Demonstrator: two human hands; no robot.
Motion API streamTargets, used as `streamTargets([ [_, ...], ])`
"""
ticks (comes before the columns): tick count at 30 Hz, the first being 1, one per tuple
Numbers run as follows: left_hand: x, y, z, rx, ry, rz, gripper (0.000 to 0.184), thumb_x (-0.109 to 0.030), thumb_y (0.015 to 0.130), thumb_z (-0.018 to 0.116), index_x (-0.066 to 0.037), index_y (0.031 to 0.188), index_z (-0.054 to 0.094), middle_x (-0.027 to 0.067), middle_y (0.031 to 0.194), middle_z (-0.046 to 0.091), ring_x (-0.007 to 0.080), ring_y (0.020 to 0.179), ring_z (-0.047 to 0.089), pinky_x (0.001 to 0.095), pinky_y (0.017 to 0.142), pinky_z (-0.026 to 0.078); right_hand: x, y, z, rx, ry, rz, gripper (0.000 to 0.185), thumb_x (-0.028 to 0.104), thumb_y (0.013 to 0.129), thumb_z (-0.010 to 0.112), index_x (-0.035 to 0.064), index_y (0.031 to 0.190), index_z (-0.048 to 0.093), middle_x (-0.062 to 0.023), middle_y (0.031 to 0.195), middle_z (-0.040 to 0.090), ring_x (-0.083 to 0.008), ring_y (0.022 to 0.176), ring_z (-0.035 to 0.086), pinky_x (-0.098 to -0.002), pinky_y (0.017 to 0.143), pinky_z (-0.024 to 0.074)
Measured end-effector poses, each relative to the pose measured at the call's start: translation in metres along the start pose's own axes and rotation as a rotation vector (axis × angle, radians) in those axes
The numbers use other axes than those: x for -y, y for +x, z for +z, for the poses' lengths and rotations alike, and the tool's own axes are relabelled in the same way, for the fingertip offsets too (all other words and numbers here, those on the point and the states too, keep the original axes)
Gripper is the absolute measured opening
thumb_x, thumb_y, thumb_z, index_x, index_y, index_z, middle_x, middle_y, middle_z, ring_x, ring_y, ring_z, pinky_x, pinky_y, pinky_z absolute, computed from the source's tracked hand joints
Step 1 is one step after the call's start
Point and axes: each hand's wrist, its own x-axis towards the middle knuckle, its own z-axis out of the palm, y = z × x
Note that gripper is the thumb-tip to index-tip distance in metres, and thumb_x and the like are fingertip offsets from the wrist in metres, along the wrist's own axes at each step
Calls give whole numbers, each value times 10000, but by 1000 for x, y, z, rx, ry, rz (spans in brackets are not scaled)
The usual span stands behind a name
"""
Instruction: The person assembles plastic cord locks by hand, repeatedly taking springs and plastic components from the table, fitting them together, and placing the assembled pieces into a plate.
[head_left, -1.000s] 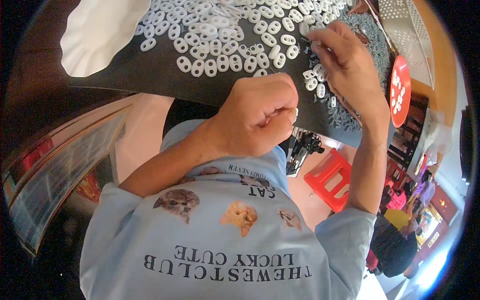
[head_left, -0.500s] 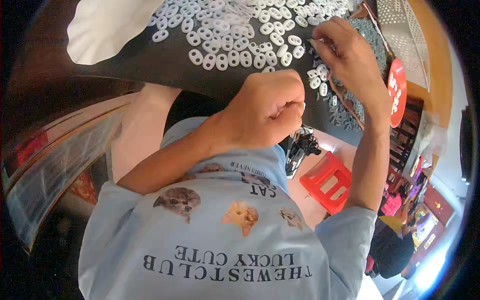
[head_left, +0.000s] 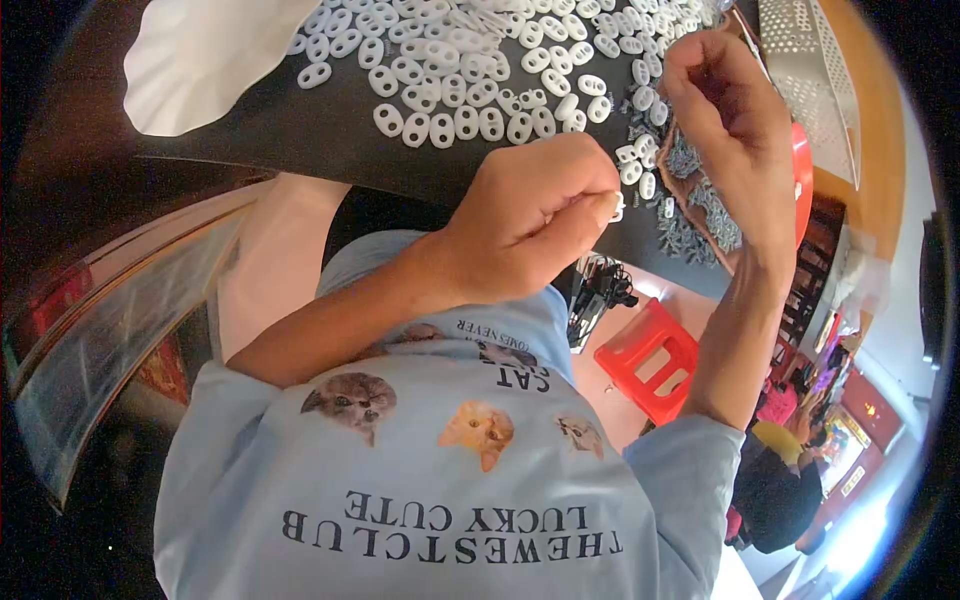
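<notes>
My left hand (head_left: 540, 220) is closed in a fist above the near table edge. A small white plastic piece (head_left: 618, 207) pokes out between its thumb and forefinger. My right hand (head_left: 735, 120) is raised over the right side of the table, with fingers curled and thumb drawn in; whatever it may pinch is hidden. Many white oval pieces with two holes (head_left: 466, 123) lie spread on the dark tabletop (head_left: 300, 135) beyond my left hand. Beside my right hand, small grey plastic parts (head_left: 685, 225) lie heaped, with several smaller white pieces (head_left: 647, 185) near them.
A white wavy-edged dish (head_left: 200, 65) stands at the far left. A red plate (head_left: 802, 185) and a perforated white basket (head_left: 815, 80) are on the right. Below the table are a red stool (head_left: 650, 360) and a black object (head_left: 600, 290). A person (head_left: 780, 490) sits at the far right.
My right hand has moved right, away from the white oval pieces. The white piece now shows more at my left thumb tip; that hand has otherwise barely shifted.
</notes>
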Motion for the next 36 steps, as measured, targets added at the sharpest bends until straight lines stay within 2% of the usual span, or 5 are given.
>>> streamTargets([
  [4, -10, -1, 1, -32, -215, -253, 152, -112, 959, 470, 4, 943, 567, 51, 831, 580, 32, 537, 415, 196, 471, 335, 8, -20, 0, -42, 56, -24, 116, 40, 915, 589, -1, 1023, 600, 65, 795, 520, -4, 700, 442, -165, 604, 348],
  [6, -7, 0, 2, -38, -238, -244, 166, -141, 976, 463, -6, 972, 560, 44, 816, 571, 28, 531, 404, 187, 465, 334, 14, -29, 0, -26, 59, -48, 140, 39, 912, 596, -2, 1045, 607, 56, 800, 541, -4, 685, 450, -161, 592, 352],
  [11, -12, 3, 0, -62, -366, -334, 177, -167, 995, 460, -6, 1007, 533, 33, 762, 528, 26, 521, 380, 181, 455, 324, 22, -48, 6, -41, 279, 128, 89, 78, 909, 630, -9, 926, 615, 33, 750, 556, -27, 618, 460, -178, 549, 377],
  [23, -6, 2, 3, -73, -288, -279, 198, -205, 994, 493, -12, 999, 540, 16, 750, 522, 13, 523, 371, 170, 443, 307, 18, -57, 25, -113, 392, 180, 196, 189, 943, 614, -5, 921, 618, 26, 728, 563, -25, 613, 448, -186, 526, 346],
  [36, -6, 2, 2, -44, -318, -299, 197, -210, 990, 502, -18, 1004, 546, 10, 740, 529, 15, 514, 378, 167, 435, 298, 15, -55, 31, -91, 371, 155, 198, 188, 941, 618, -8, 914, 619, 18, 722, 573, -29, 612, 454, -185, 529, 358],
])
